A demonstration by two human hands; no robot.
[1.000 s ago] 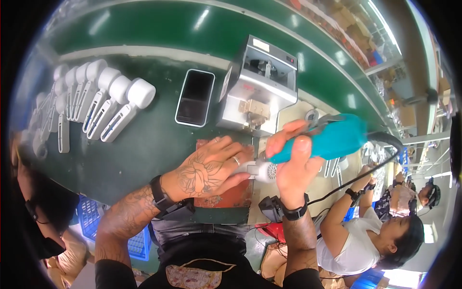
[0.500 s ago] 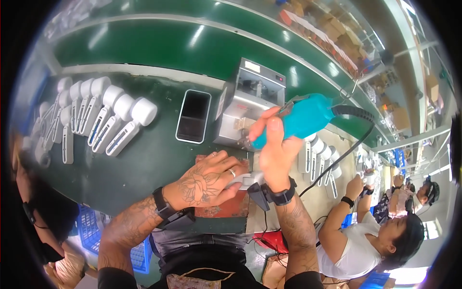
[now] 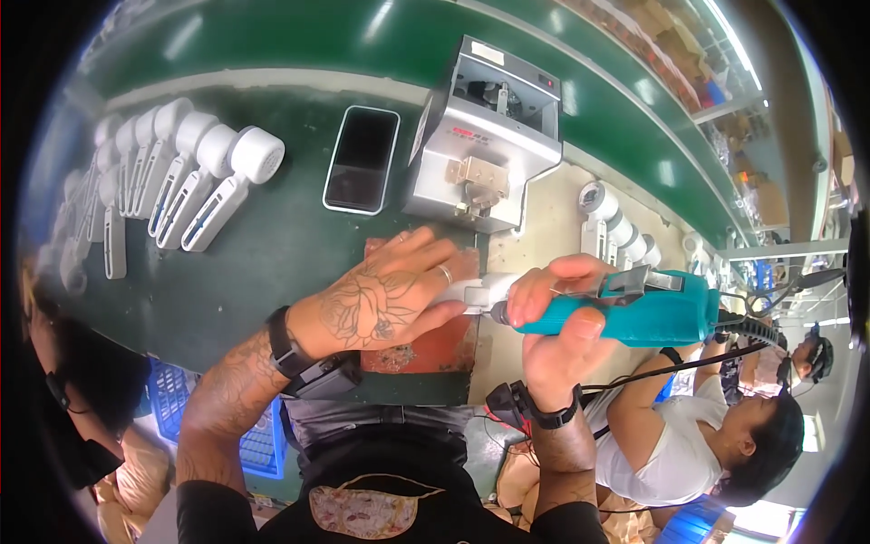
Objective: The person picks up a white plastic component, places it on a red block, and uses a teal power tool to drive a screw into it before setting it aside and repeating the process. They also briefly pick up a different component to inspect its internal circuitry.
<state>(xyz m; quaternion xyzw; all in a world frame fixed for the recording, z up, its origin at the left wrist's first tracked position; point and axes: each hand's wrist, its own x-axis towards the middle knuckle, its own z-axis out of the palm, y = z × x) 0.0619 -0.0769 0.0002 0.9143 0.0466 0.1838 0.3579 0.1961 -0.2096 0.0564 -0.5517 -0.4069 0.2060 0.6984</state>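
Observation:
My left hand (image 3: 390,299) lies over a white plastic part (image 3: 483,288) and presses it down on a reddish-brown pad (image 3: 426,355) at the bench edge. Most of that part is covered by my fingers. Closed around a teal electric screwdriver (image 3: 625,313) with a metal lever is my right hand (image 3: 562,331). The screwdriver lies nearly level, its tip pointing left at the end of the white part; whether it touches is too small to tell. A black cord runs from its rear to the right.
A grey metal machine (image 3: 480,136) stands behind my hands, with a phone (image 3: 362,160) on its left. Several white round-headed handheld devices (image 3: 217,172) lie in a row at the left, more (image 3: 612,218) at the right. A co-worker (image 3: 671,435) sits at the right. A blue crate (image 3: 263,440) stands below the bench.
My right hand has brought the screwdriver down and turned it from a raised slant to nearly level, its tip now at the white part. My left hand keeps its hold. The view has shifted.

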